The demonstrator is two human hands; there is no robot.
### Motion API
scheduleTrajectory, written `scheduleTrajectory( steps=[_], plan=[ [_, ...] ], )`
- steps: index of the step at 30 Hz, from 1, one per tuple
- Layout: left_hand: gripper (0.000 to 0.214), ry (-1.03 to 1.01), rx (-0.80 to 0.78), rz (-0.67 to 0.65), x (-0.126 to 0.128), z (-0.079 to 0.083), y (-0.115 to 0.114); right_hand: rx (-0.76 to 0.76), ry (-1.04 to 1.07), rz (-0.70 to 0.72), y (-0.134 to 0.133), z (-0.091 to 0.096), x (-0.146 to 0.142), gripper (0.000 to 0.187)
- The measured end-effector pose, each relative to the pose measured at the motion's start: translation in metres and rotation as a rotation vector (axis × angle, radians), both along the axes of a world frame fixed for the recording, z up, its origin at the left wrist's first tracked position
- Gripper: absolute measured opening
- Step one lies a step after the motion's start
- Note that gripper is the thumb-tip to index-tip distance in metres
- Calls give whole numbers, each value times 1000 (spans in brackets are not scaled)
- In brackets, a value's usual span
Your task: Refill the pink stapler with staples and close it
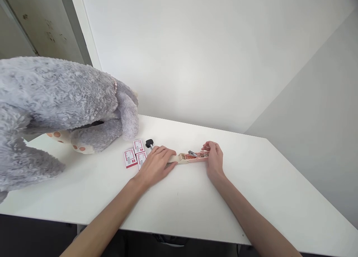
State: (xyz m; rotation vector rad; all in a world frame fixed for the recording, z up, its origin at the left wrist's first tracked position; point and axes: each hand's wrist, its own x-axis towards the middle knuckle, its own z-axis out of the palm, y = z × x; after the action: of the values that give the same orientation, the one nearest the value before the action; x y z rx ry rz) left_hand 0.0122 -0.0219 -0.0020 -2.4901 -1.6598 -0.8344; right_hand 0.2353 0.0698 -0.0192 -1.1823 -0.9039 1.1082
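A long cream and pink case [198, 160] lies in the middle of the white table [179, 204], between the person's two hands; the left hand [158, 162] has its thumb on the near side and its fingers on the far side of the cream end, so the fingers are narrow and seem to hold it; the right hand [215, 158] has bent fingers at the pink end, but how tightly they hold cannot be told; a shiny metal piece [192, 153] sits on top of the pink part, a bit tilted, and it could slide off if either end is tipped; the small bits inside could spill too, if the hands pull unevenly; a finger could get pinched if the case bends at its middle; three little red and white boxes [129, 157] are just left of the left hand, and its wrist could bump them if it swings left; a black-topped thing [149, 142] lies on the hand's far side, where a knuckle could push it; the big fluffy toy [69, 93] at the left might get in the elbow's way.
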Motion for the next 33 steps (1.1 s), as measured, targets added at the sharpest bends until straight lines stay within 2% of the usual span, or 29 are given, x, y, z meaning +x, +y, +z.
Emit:
scheduleTrajectory(
  steps=[6,15,19,25,30,33],
  plan=[
    [19,0,76,64,-1,-4,2,-31,-42,-19,1,0,2,15],
    [23,-20,84,57,-2,-4,1,-47,-72,-18,2,-1,2,16],
    [25,-32,71,57,-2,-3,1,57,-182,-26,-9,8,0,17],
    [28,-55,114,79,-2,0,-2,326,-304,159,-38,20,-11,26],
    [27,-101,200,185,-3,1,-7,392,-352,384,-48,15,-11,25],
    [31,-90,224,283,-5,-1,-13,384,-387,470,-51,13,-10,29]
  ],
)
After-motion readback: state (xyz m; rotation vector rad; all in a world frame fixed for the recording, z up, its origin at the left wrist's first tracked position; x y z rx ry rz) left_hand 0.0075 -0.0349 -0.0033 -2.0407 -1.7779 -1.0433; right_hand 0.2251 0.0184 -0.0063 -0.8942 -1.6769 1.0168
